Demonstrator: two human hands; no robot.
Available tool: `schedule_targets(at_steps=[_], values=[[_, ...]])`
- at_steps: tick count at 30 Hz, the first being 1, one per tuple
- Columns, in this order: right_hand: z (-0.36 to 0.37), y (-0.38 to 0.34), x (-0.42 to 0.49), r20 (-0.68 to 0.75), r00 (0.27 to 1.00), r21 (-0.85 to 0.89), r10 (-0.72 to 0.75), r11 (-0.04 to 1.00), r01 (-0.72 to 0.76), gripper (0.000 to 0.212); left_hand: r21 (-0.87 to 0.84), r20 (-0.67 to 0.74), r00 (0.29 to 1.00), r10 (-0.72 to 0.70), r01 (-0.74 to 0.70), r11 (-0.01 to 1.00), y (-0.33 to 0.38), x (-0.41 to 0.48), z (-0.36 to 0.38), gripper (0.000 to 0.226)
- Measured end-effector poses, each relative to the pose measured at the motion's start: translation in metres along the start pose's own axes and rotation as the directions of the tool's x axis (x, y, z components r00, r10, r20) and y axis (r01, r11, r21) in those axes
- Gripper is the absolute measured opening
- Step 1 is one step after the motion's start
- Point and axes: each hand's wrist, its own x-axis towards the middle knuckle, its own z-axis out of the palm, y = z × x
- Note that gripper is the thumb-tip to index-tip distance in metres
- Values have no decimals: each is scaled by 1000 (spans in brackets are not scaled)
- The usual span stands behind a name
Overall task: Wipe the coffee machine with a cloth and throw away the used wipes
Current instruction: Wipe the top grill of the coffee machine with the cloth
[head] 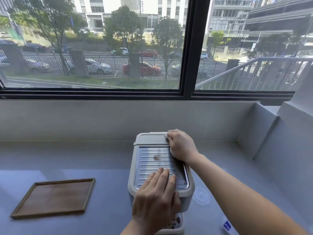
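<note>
The fingers (163, 175) of the left hand (155, 197) are lying straight and released, pressing flat on the near part of the ribbed metal tray (149, 164) that is topping the coffee machine (133, 184). The palm is hanging over the machine's near edge. The fingers (172, 134) of the right hand (181, 145) are curling down at the machine's far right corner, grasping a cloth (170, 151). Only a pale sliver of it is showing under the hand's left edge, where the tray is meeting the smooth lid (149, 138) behind it. A small brownish smudge (157, 157) is sitting near the middle of the ribbed tray, between the two hands and touching neither.

The cream machine is standing near the middle of the grey surface (84, 158), with its far end just short of the low back wall (101, 119) under the window frame (188, 65). To its left the surface is running wide and bare as far as a wooden tray (54, 197), which is lying flat and slightly skewed, well apart from the machine. To the right, the right forearm is crossing above the surface, and further right a stepped side wall (254, 131) is closing in the corner. A faint ring mark (200, 195) is showing on the surface just right of the machine. At the near right edge, a pale packet with a blue label (227, 225) is lying partly out of view.
</note>
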Motion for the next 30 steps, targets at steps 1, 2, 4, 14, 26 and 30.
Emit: schedule_targets(at_steps=[1,2,4,14,26,30], values=[[0,-2,10,15,998,-9,63,998,-63,28,-4,-3,1000,-5,5,1000,0,0,0,34],[1,-3,17,23,993,-18,113,994,-112,30,-10,-4,1000,-10,10,1000,1,0,0,34],[2,-5,20,24,990,-25,136,990,-135,32,-23,1,1000,-14,14,1000,1,0,-1,33],[-1,-18,-61,23,987,166,-160,974,154,31,-38,-6,1000,-20,20,999,2,2,-1,32],[-1,-20,-73,5,962,-32,-271,962,271,30,-74,-25,999,22,-24,997,-6,0,-9,7],[-10,-20,-55,-43,997,-74,-57,996,53,21,-66,-45,999,12,-15,998,-4,1,-9,10]])
